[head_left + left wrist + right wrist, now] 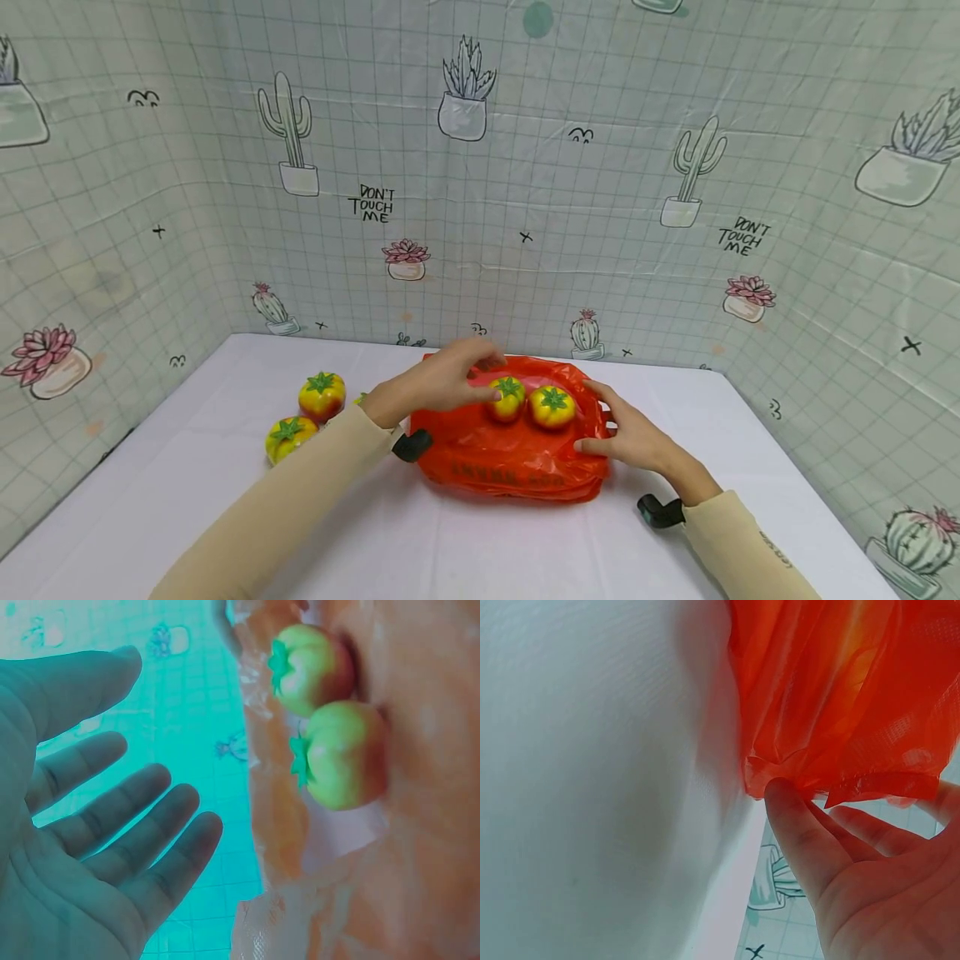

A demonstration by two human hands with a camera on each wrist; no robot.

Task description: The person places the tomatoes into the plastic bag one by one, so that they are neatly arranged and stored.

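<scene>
A red plastic bag (510, 462) lies on the white table (187, 500). Two yellow-red toy tomatoes with green tops sit side by side in its open mouth, one on the left (507, 398) and one on the right (552, 407); both also show in the left wrist view (311, 667) (345, 754). My left hand (468, 375) hovers over the left tomato with its fingers (142, 825) spread and nothing in it. My right hand (611, 427) pinches the bag's right edge (832, 784) between thumb (799, 832) and fingers.
Two more toy tomatoes (322, 395) (289, 437) lie on the table left of the bag, beside my left forearm. A cactus-print curtain (480, 208) walls the table at the back and both sides. Black wrist straps (411, 445) (660, 510) sit on both arms.
</scene>
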